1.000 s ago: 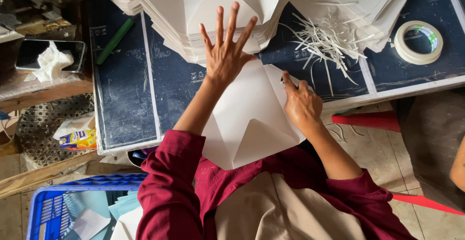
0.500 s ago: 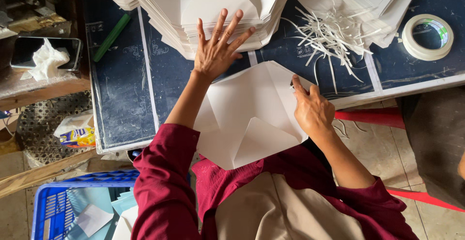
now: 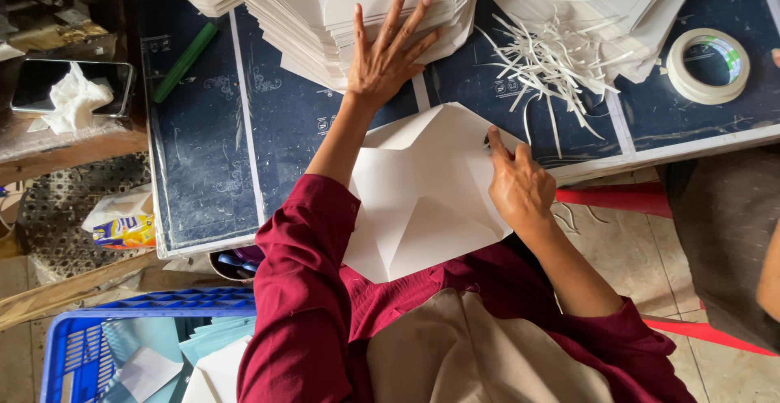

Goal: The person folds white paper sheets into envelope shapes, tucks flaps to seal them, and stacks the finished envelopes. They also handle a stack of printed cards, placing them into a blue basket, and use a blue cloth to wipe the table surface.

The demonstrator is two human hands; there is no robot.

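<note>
Folded white sheet (image 3: pixel 422 196) lying on dark blue tabletop (image 3: pixel 203 167), overhanging near edge. Left hand (image 3: pixel 386 62), fingers spread, now pressing paper stack (image 3: pixel 325 13) beyond sheet. Right hand (image 3: pixel 516 188), fingers together, creasing sheet's right edge. Tape roll (image 3: pixel 708 66), paper strips (image 3: pixel 561 58) right of sheet.

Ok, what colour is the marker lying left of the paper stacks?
Green: the marker shows in the head view, lying diagonally on the dark blue table.

The person wears a dark maroon top with long sleeves pushed up to the elbows, leaving both forearms bare. A beige cloth lies over the lap. Left hand (image 3: pixel 384 60) and right hand (image 3: pixel 517 185) wear no rings or gloves.
</note>
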